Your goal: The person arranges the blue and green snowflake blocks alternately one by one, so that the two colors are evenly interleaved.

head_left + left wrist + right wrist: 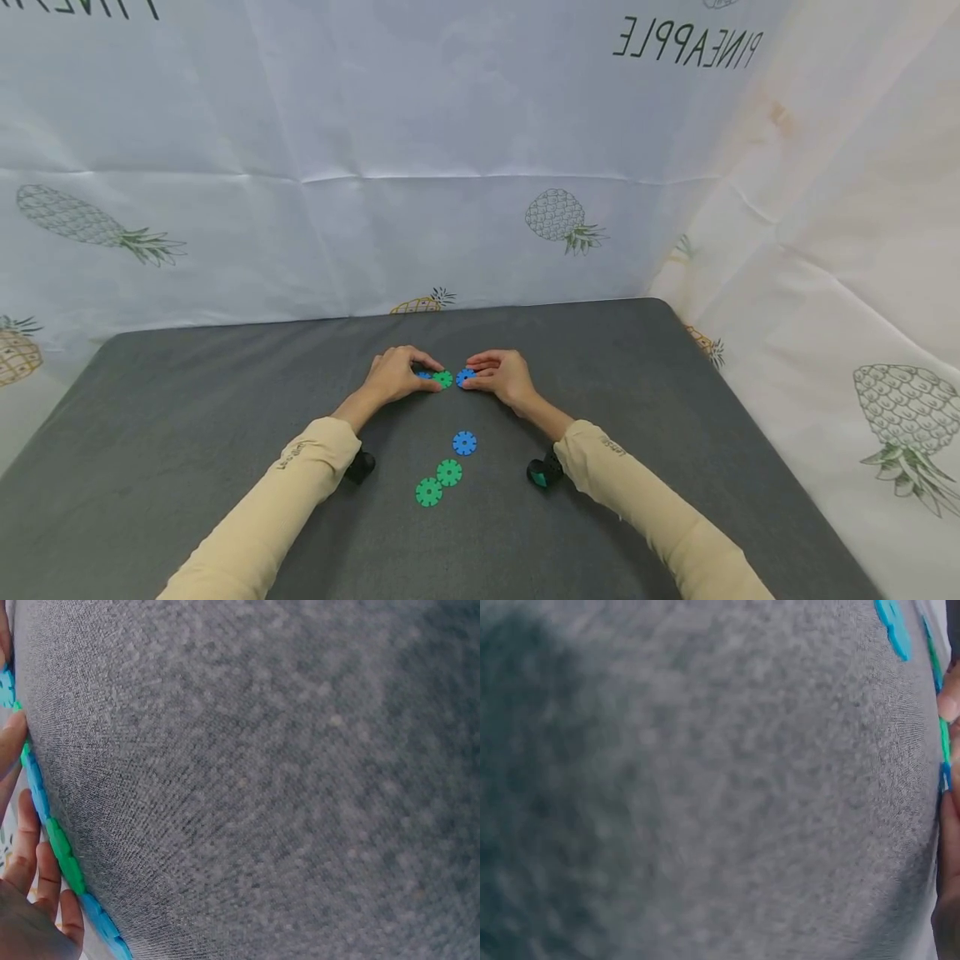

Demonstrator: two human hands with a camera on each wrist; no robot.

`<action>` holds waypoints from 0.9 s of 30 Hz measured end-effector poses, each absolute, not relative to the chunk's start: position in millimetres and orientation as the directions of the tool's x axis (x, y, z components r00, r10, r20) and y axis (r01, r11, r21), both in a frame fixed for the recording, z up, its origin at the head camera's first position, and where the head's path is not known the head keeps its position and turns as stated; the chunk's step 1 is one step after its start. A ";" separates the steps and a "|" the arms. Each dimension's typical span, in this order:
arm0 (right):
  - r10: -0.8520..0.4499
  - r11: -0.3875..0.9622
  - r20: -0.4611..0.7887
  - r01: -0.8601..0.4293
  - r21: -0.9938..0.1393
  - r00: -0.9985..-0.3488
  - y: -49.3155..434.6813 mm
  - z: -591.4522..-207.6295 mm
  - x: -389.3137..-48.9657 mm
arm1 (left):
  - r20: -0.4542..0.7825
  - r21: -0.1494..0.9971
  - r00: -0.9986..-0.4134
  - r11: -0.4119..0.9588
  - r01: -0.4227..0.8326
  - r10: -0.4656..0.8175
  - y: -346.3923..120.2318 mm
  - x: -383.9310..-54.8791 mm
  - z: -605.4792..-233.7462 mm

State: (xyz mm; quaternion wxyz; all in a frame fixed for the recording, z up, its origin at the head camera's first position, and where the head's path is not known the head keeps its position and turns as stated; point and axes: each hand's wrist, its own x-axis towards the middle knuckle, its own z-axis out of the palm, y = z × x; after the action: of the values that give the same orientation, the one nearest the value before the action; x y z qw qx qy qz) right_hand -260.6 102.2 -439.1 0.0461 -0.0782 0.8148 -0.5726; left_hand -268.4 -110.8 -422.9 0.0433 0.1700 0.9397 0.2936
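Observation:
My left hand [395,374] pinches a green notched plastic disc [443,379] between thumb and fingers. A blue disc [424,376] shows just behind it, partly covered by the hand. In the left wrist view, green [66,859] and blue discs [105,926] run in a joined row along the left fingers. My right hand [504,377] holds a blue disc [465,378] by its edges, close to the green one, with a narrow gap in the head view. In the right wrist view, the right fingers [949,844] sit at the view's edge beside a blue piece [946,776].
Nearer the body lie a loose blue disc [464,442] and two green discs [449,472] set edge to edge on the dark grey tabletop [225,450]. Black wrist devices [543,472] hang under both sleeves. A white pineapple-print curtain [450,233] hangs behind the table.

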 end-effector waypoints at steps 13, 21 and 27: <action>-0.199 0.560 0.120 -0.213 -0.801 -0.973 98.2 -434.8 -264.2 | 0.025 0.579 -0.933 0.755 0.307 0.360 -111.8 -270.2 -423.0; -0.213 0.504 0.046 -0.149 -0.851 -0.976 101.9 -433.0 -265.2 | 0.020 0.581 -0.931 0.754 0.307 0.363 -112.5 -272.5 -425.4; -0.255 0.461 0.027 -0.146 -0.875 -0.966 106.4 -431.6 -265.2 | 0.031 0.576 -0.931 0.755 0.314 0.364 -112.7 -271.4 -424.4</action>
State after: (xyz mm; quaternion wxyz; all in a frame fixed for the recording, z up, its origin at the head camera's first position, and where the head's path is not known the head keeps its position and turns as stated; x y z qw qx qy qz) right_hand -265.2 106.4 -431.6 0.0540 -0.1177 0.8531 -0.5054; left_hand -271.4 -112.7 -424.4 0.0416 0.1809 0.9357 0.2999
